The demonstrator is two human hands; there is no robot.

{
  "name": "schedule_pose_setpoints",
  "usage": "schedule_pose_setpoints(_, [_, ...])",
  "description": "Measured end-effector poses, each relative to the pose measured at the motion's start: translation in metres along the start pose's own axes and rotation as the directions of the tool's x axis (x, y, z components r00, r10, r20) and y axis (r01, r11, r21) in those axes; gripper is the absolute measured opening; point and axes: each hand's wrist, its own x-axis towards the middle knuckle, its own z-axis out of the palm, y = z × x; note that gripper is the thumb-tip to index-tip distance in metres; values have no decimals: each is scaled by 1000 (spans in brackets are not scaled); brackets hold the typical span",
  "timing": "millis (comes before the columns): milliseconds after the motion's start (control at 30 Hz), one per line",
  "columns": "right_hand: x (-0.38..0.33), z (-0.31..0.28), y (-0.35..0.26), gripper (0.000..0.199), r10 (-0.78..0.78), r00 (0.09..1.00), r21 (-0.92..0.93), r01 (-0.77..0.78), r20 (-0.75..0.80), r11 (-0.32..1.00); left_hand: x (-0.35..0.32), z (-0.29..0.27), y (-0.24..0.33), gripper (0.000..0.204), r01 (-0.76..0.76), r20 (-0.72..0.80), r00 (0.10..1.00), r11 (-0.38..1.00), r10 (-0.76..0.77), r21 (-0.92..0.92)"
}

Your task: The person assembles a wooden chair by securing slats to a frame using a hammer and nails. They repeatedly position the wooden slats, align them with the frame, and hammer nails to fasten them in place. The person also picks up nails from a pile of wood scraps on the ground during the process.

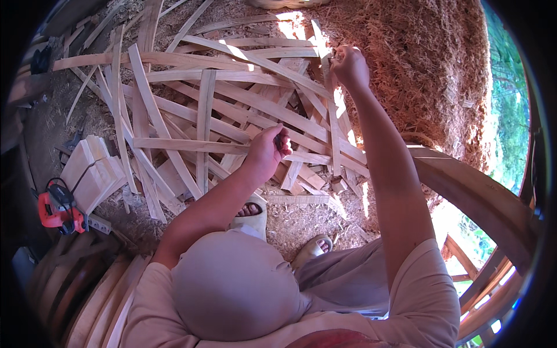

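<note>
Right hand [350, 66] grips the upper end of a thin wood strip [333, 124] standing over the slat pile [232, 110]. Left hand [268, 152] closes on a small dark tool, possibly a knife. The strip is light, flexible, splinter-prone; hold near the ends.

A heap of thin pale wooden slats [220, 104] is spread before the person's sandalled feet [250, 210]; a red power saw [57, 210] is set left of it.

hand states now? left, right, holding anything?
Left hand: closed on a small dark object, kind cannot be told.
Right hand: closed on the top of a thin wood strip.
</note>
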Motion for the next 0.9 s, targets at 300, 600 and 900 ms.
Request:
schedule_pose_setpoints(300, [4, 12, -12, 20, 72, 991, -78, -64, 109, 995, -12, -11, 8, 20, -26, 19, 999, 1000, 27, -17])
schedule_pose_setpoints(600, [-14, 2, -1, 18, 353, 934, 378, -347, 54, 858, -9, -5, 8, 21, -22, 8, 1000, 1000, 22, 19])
schedule_pose_setpoints(900, [-58, -46, 8, 21, 553, 699, 841, -542, 453, -4, -1, -3, 8, 26, -10, 69, 998, 1000, 10, 10])
